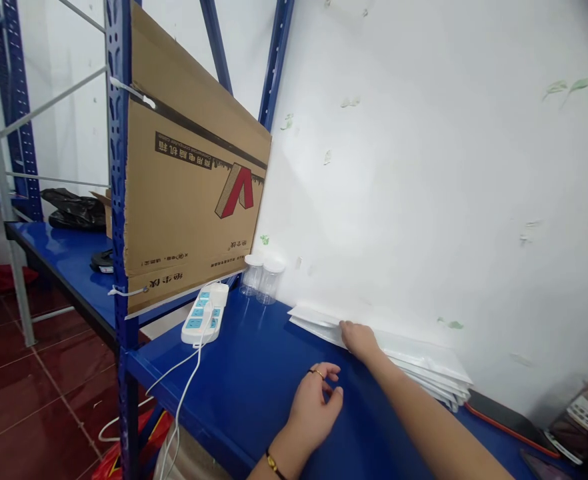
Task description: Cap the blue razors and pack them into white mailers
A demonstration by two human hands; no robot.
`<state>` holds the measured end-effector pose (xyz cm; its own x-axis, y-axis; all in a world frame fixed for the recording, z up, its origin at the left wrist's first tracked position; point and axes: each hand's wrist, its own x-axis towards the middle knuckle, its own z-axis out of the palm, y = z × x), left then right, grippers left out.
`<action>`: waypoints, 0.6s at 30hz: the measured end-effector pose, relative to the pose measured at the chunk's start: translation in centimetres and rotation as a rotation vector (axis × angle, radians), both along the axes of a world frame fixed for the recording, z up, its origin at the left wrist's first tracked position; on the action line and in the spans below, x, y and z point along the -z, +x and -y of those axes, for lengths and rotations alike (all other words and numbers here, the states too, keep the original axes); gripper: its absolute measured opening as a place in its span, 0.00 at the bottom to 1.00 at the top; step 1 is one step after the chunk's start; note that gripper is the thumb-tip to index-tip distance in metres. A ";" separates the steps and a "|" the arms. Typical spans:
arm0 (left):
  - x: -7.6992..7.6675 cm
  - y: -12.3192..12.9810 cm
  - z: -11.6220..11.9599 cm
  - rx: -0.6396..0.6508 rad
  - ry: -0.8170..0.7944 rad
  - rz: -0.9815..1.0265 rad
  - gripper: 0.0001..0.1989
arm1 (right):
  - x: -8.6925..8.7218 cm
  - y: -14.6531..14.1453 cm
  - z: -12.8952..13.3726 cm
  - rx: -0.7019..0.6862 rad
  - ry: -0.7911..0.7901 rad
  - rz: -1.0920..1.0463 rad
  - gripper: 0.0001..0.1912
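Note:
A stack of flat white mailing bags (424,353) lies on the blue shelf against the wall. My right hand (359,339) is at the stack's front edge, fingers closed on the top bag, whose left end lifts a little from those beneath. How many layers it grips is hidden behind the fingers. In front of the stack, my left hand (317,403) hovers over the blue surface (254,373), its fingers loosely bent and apart with nothing between them. A ring is on one finger and a bracelet circles that wrist.
A white power strip (207,313) with cables trailing over the front edge lies at left. Two clear lidded jars (269,283) stand by the wall. A cardboard sheet (189,187) tied to the blue post (119,167) walls off the left side. A dark flat case (509,420) lies at right.

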<state>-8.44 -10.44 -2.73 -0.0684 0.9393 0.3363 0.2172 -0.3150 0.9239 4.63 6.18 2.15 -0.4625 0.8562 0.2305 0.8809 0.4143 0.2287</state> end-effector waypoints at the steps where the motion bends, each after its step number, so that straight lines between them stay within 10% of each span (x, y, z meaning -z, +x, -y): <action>1: 0.1 0.0 -0.1 -0.012 -0.017 0.011 0.16 | -0.5 -0.2 -0.1 0.030 0.030 -0.037 0.14; 5: 0.5 -0.2 -0.9 -0.053 -0.112 0.150 0.21 | -2.9 -0.7 1.1 0.000 0.030 -0.506 0.16; 8: 0.2 -0.5 -1.4 -0.011 -0.211 0.451 0.32 | -3.6 -0.5 4.2 -0.191 -0.294 -1.061 0.16; 13: -2.0 -0.7 -1.1 0.334 -0.174 0.975 0.34 | -1.7 1.4 11.2 -0.243 -0.852 -1.624 0.17; 18: -4.9 0.8 -1.2 0.449 0.037 1.117 0.37 | 0.7 4.2 14.7 -0.213 -1.072 -1.818 0.17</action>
<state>-7.63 -9.22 2.12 -0.0082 0.9448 0.3274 -0.8326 -0.1878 0.5211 8.87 -8.48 1.40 -0.4253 0.9051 -0.0002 -0.2772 -0.1305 -0.9519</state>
